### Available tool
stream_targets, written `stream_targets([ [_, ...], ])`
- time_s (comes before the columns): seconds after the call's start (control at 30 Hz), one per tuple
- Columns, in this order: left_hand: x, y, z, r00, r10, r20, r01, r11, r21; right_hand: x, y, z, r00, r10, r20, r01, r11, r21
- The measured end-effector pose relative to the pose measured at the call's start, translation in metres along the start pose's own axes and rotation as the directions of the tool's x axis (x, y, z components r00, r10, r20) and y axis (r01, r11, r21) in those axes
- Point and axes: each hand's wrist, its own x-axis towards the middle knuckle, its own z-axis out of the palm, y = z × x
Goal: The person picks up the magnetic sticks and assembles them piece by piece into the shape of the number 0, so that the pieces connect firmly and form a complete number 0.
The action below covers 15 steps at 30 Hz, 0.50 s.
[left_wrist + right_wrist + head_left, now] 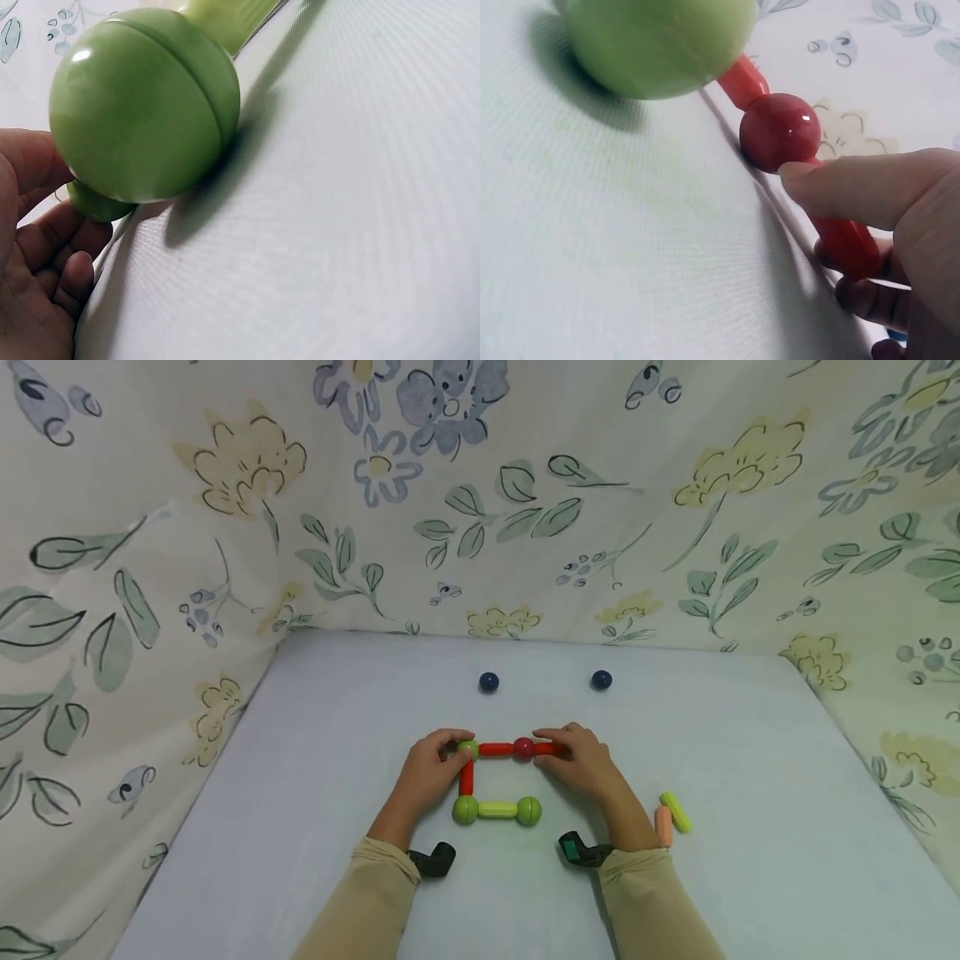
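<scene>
A frame of balls and rods lies on the white table. My left hand (pixel 429 770) pinches the green ball (pixel 468 749) at its upper left corner. From that ball one red rod (pixel 467 778) runs to a lower green ball (pixel 465 810), and another red rod (pixel 495 749) reaches the red ball (pixel 523 748). On the red ball's right side is a further red rod (pixel 851 247), held by my right hand (pixel 585 767) with the thumb tip touching the ball. A yellow-green rod (pixel 498 810) links the lower green ball to another green ball (pixel 528 811).
Two dark blue balls (pixel 489 682) sit apart farther back on the table (pixel 337 693). Beside my right wrist lie an orange rod (pixel 663 825) and a yellow-green rod (pixel 677 812). Flowered cloth (pixel 480 543) hangs behind the table and along its sides.
</scene>
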Motion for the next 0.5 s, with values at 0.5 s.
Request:
stream_targets([
  [0.5, 0.001, -0.004, 0.001, 1.0, 0.008, 0.004, -0.008, 1.0, -0.005, 0.0, 0.013, -0.014, 0.989, 0.149, 0.009, -0.147, 0.958, 0.246],
])
